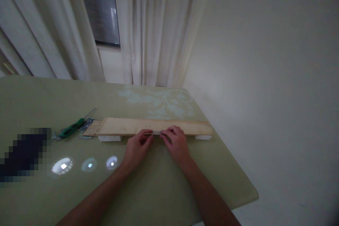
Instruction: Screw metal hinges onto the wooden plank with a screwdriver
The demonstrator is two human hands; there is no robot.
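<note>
A long pale wooden board [127, 126] lies across the green table [159, 183], raised on two white blocks [109, 138]. At the board's near edge, both hands pinch a small metal piece [156, 133], maybe a hinge or bracket. My left hand [137, 148] holds its left end with fingers closed. My right hand [176, 143] holds its right end, fingers curled over it. The piece is mostly hidden between the fingertips.
A green-handled screwdriver [72, 128] and several loose screws [86, 126] lie by the board's left end. A blurred dark patch [23, 155] sits at the left. Curtains [148, 28] and a window stand behind; the table's right edge [233, 162] drops off beside a white wall.
</note>
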